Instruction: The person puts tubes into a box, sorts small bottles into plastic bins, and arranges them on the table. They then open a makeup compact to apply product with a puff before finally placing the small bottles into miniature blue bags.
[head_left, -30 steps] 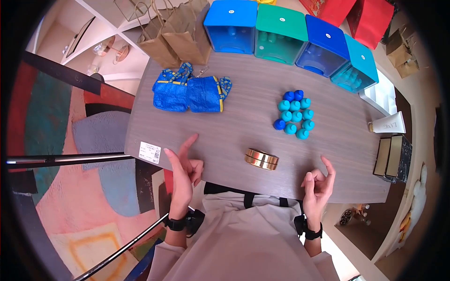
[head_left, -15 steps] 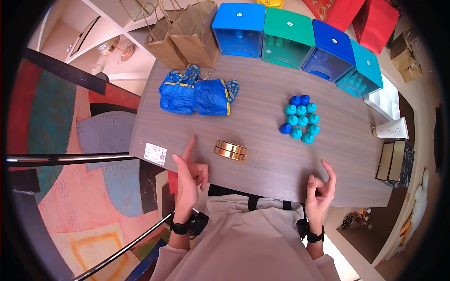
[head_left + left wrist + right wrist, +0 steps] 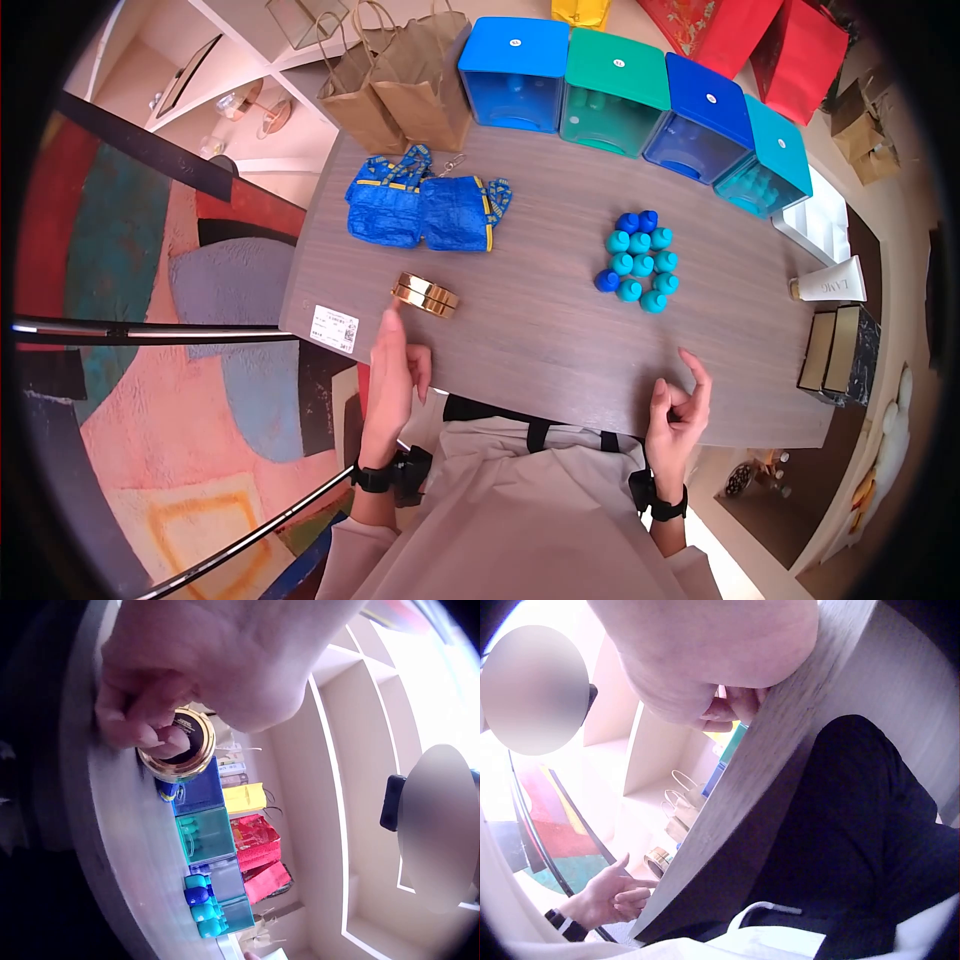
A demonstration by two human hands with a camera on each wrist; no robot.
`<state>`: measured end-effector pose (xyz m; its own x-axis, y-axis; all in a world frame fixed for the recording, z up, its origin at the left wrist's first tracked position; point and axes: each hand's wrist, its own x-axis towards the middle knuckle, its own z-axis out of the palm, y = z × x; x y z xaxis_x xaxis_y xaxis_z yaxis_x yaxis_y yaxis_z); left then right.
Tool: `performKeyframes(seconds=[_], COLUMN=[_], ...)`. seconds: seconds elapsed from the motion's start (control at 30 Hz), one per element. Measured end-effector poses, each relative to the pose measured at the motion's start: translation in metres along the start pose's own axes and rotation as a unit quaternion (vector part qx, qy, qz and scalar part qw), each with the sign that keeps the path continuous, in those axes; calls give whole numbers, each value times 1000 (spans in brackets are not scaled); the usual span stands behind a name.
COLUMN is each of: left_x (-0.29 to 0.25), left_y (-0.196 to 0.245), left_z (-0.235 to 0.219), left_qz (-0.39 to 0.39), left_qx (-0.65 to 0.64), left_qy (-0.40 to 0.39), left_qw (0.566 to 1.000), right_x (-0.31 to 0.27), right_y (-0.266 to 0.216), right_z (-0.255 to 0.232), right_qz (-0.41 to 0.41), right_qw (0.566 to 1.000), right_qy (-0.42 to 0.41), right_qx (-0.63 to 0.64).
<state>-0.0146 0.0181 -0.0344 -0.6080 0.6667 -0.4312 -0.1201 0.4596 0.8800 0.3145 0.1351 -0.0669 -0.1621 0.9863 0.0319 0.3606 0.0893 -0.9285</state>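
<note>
A gold round case [image 3: 425, 296] with a black printed face, much like a cosmetic compact, stands on its edge at the left of the table. My left hand [image 3: 392, 375] is just in front of it, thumb raised and the other fingers loosely bent. In the left wrist view those fingers overlap the case's black face [image 3: 196, 733], and no grip on it shows. Over the front right edge, my right hand [image 3: 678, 412] hovers with its index finger raised and its other fingers loosely bent, holding nothing. Several turquoise and dark blue small bottles [image 3: 641, 264] stand grouped right of centre.
Folded blue bags [image 3: 385, 222] lie behind the case. Blue, green and teal translucent bins [image 3: 615, 85] line the back, beside brown paper bags [image 3: 425, 85]. A white tube [image 3: 832, 281] and black-and-gold boxes [image 3: 838, 345] stand at the right edge. A label [image 3: 334, 328] is on the left corner.
The gold case has rolled on its edge from the front middle leftward to my left hand. The left fingers have shifted slightly; my right hand has kept nearly the same pose.
</note>
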Motion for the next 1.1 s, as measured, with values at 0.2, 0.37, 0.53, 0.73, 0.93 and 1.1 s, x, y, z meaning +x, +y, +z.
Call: performKeyframes(seconds=[0.2,0.37,0.53,0.73,0.93,1.1], left_x=[10,17,16,0,-31,-68], left_y=[15,19,9,14,20,37], left_z=[8,12,23,48,76,91], left_qz=[29,50,54,77,100,117], left_qx=[13,-3,-10,-11,-1,-35], left_qy=[17,20,17,27,-9,-84], left_qw=[999,999,998,997,995,989], right_x=[0,0,0,0,-1,-14], right_y=[1,0,2,1,-4,0], right_z=[1,1,0,1,0,3], right_qz=[-7,-6,-20,-25,-15,11], right_qw=[1000,1000,1000,1000,1000,999], right_qy=[1,1,-5,-2,-3,9], right_qx=[9,-2,-8,-3,-16,39])
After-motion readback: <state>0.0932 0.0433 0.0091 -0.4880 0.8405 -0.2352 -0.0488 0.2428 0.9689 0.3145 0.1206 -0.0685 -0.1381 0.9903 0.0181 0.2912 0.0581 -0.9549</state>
